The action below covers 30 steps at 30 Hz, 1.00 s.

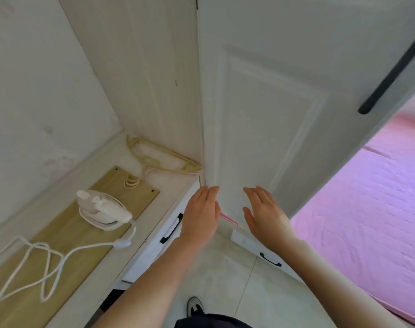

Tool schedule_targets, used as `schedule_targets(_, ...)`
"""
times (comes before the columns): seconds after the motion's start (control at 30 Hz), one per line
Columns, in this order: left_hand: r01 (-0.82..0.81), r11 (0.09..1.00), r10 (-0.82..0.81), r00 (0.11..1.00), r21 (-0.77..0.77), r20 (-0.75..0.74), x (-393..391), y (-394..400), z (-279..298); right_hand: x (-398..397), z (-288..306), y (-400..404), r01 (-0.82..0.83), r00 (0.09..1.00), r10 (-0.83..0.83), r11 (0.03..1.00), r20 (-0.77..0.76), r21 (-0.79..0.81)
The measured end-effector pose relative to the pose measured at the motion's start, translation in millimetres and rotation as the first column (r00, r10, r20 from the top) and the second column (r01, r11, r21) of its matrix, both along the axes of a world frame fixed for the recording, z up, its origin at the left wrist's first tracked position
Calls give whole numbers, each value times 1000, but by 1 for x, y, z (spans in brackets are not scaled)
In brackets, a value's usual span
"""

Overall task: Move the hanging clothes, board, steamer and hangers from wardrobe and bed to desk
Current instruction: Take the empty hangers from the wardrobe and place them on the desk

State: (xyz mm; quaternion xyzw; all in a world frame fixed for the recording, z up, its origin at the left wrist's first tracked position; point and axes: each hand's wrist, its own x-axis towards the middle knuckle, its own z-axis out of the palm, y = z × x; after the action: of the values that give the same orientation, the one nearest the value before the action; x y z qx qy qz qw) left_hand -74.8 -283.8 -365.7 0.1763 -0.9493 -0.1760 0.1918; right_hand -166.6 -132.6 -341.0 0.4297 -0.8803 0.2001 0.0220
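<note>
A white steamer (102, 209) stands on a wooden board (66, 235) that lies on the pale desk (154, 223) at the left, its white cord (36, 263) looping over the board. Yellow and pink hangers (163, 159) lie in the desk's far corner against the wardrobe side. My left hand (201, 214) and my right hand (265, 214) are both held out flat with straight fingers in front of the white wardrobe door (272, 114), holding nothing. A pink strip (230, 220) shows between them at the door's lower edge.
The pink bed (367, 221) fills the right side. The wardrobe door carries a long black handle (395, 67). White drawers with black handles (172, 229) sit under the desk and under the wardrobe (270, 259). Pale floor tiles (225, 280) and my shoe (194, 306) lie below.
</note>
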Motion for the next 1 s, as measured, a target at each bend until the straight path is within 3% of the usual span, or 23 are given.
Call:
schedule_targets(0.43, -115, 979, 139, 980, 168, -142, -40, 139, 48, -43, 44, 114, -99, 991, 113, 979, 74, -176)
schedule_targets(0.6, -121, 976, 163, 957, 181, -239, -63, 159, 82, -64, 67, 132, -55, 987, 88, 971, 132, -231)
schedule_targets(0.83, -59, 978, 136, 908, 201, -396, -102, 155, 127, -91, 91, 135, 63, 995, -21, 887, 96, -456)
schedule_targets(1.0, 18, 980, 89, 851, 198, -517, -127, 160, 143, -104, 101, 127, 120, 977, -14, 861, 212, -495)
